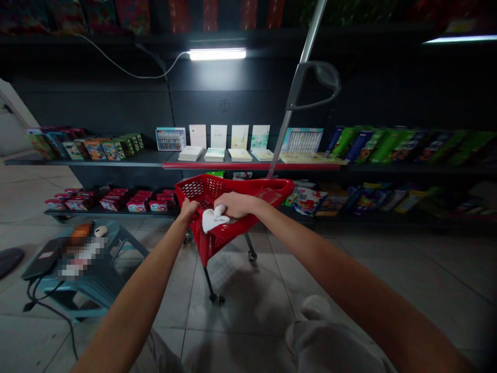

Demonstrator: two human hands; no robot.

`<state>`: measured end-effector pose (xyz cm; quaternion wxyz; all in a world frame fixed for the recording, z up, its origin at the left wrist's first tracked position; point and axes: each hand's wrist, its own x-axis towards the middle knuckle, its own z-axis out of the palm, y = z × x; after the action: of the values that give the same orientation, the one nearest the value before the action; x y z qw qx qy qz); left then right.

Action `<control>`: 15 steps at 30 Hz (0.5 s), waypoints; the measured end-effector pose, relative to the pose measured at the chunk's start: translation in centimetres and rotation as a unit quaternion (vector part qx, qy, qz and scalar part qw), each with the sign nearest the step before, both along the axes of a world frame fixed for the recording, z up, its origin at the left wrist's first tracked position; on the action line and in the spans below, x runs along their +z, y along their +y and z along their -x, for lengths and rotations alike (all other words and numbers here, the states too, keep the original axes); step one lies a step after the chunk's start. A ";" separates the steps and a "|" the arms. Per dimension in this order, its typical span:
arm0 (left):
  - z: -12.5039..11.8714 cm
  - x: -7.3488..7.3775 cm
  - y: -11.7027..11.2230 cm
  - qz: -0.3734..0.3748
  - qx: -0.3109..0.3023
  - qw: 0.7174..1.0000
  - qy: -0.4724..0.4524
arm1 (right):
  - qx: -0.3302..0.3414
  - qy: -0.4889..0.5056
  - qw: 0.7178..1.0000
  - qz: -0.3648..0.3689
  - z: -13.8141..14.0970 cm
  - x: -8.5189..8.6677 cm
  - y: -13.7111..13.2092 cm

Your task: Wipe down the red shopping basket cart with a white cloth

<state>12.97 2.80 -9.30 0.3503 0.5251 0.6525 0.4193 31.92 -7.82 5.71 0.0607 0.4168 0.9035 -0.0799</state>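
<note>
In front of me stands a small red plastic shopping cart on dark legs with casters. My left hand is closed on the rim at its left near side. A bunched white cloth is gripped in my right hand, which lies over the near part of the basket rim. Part of the cloth hangs down against the red plastic. The fingertips of my right hand are hidden under the hand and cloth.
A dark shelf behind the cart bears boxes, notebooks and green packets. A grey pole with a handle loop slants up beside the cart. On the left, a blue-grey stool carries dark items and cables. My shoe is close below.
</note>
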 end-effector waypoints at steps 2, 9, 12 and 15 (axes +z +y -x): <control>0.4 0.0 0.2 0.014 0.008 1.000 -0.008 | -0.005 -0.008 1.000 0.021 0.5 0.4 0.3; 1.1 -0.2 0.8 0.031 0.008 0.999 -0.003 | -0.051 -0.034 0.998 -0.014 -1.0 0.6 2.8; 1.3 0.1 0.6 0.026 -0.007 1.000 0.009 | -0.137 0.023 0.986 -0.091 -6.0 0.1 4.7; 1.7 0.4 0.3 0.019 -0.017 0.999 0.025 | -0.252 0.129 0.946 -0.159 -12.0 -1.1 6.0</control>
<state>11.25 3.12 -8.88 0.3508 0.5399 0.6599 0.3872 43.95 -1.86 4.62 -0.1451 0.6211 0.7702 -0.0010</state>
